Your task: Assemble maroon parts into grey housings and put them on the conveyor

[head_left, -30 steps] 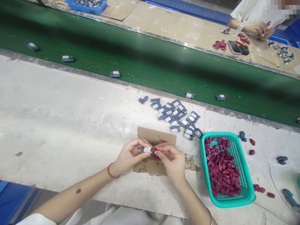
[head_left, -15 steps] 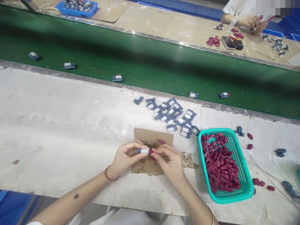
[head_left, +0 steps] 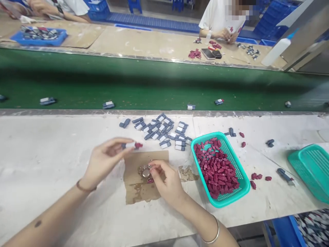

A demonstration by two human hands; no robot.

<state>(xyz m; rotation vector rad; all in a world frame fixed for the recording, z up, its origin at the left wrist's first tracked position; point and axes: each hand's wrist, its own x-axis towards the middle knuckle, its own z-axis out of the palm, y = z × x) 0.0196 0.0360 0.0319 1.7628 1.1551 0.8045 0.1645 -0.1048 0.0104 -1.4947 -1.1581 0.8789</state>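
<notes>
My left hand (head_left: 104, 161) is closed in a pinch on a small blue-grey and white plastic part (head_left: 128, 145) with a dark red piece (head_left: 138, 145) at its right end, held above the white table. Lower and to the right, my right hand (head_left: 166, 181) has thumb and fingertips drawn together at the edge of a small round metal dish (head_left: 146, 173). Whatever is between those fingertips, if anything, is hidden. The dish rests on a stained cardboard sheet (head_left: 135, 159). A bit of dark red (head_left: 150, 180) shows under the right fingers.
Beyond my hands lies a cluster of grey and white parts (head_left: 161, 128). A green basket (head_left: 245, 187) holding many dark red pieces stands at the right, another green basket (head_left: 308, 154) farther right. Behind runs a green conveyor (head_left: 154, 89) with several parts. Co-workers' hands (head_left: 228, 35) are across it.
My hands have separated. The left moved up and left with the part and its red piece; the right let go of it and came down to the metal dish. The view turned rightward and up.
</notes>
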